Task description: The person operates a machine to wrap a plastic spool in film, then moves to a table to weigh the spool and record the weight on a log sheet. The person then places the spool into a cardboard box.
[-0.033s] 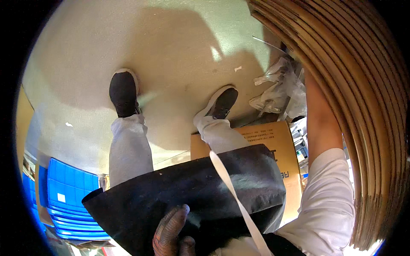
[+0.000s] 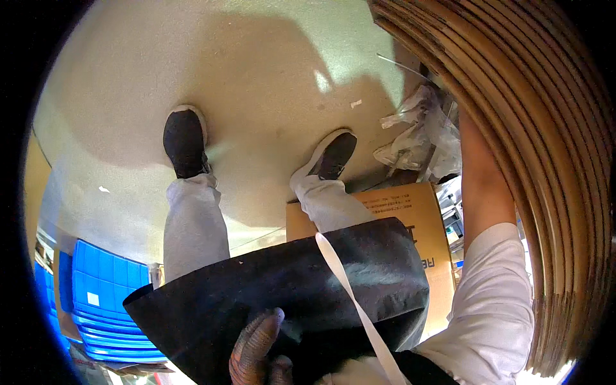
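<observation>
My left hand [image 2: 258, 350], in a dark, worn-looking glove, is low in the middle, in front of the black apron [image 2: 276, 282]. Its fingers are slightly bent, with the thumb apart from them, and nothing shows between them. On the right, my bare right forearm [image 2: 484, 183] comes out of a white sleeve [image 2: 491, 276] and passes behind a thick stack of flat cardboard sheets [image 2: 545, 154]. That stack hides my right hand, so its grip does not show. A pale strap [image 2: 350, 289] hangs across the apron.
A printed cardboard box [image 2: 427, 221] stands by my right leg. Beyond it, crumpled clear plastic [image 2: 417, 131] and a thin rod lie on the floor. Stacked blue plastic crates [image 2: 112, 289] are at the lower left. My dark shoes [image 2: 186, 141] are apart on the pale floor [image 2: 256, 70].
</observation>
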A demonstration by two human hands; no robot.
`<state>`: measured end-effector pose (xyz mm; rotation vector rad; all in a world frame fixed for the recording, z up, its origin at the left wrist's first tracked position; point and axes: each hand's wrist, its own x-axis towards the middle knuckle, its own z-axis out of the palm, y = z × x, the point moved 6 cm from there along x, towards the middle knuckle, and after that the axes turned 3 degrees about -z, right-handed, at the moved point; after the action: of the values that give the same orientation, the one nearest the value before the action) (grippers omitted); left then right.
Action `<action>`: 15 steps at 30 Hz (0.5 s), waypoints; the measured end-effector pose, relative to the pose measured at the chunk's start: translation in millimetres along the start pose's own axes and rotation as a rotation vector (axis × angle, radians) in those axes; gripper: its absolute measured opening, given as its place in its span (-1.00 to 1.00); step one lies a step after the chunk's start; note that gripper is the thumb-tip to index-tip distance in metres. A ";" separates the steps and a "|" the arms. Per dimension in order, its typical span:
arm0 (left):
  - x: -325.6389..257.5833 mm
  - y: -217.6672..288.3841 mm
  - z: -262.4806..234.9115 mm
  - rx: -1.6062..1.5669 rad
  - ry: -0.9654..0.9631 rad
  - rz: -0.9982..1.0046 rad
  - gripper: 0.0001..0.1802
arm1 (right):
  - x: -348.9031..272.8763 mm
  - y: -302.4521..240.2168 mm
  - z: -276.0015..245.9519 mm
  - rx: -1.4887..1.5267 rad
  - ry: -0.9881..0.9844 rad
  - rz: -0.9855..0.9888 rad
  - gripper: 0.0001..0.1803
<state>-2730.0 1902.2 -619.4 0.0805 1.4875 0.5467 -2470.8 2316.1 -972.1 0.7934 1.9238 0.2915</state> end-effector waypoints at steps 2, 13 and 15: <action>-4.3 -3.4 1.3 0.024 0.018 -0.027 -0.52 | -9.9 -2.1 -9.5 0.008 0.010 -0.016 -0.76; -16.6 -115.3 38.2 -0.087 0.267 -0.133 -0.64 | -324.1 -62.6 -100.0 0.914 -0.134 -0.442 -0.74; -31.5 -109.0 37.8 0.137 0.274 -0.030 -0.64 | -376.0 -20.2 -83.4 1.213 -0.147 -0.120 -0.70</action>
<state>-2661.1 1804.7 -627.8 0.0924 1.7900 0.4436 -2441.9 2071.3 -675.5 1.3782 1.8809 -1.0832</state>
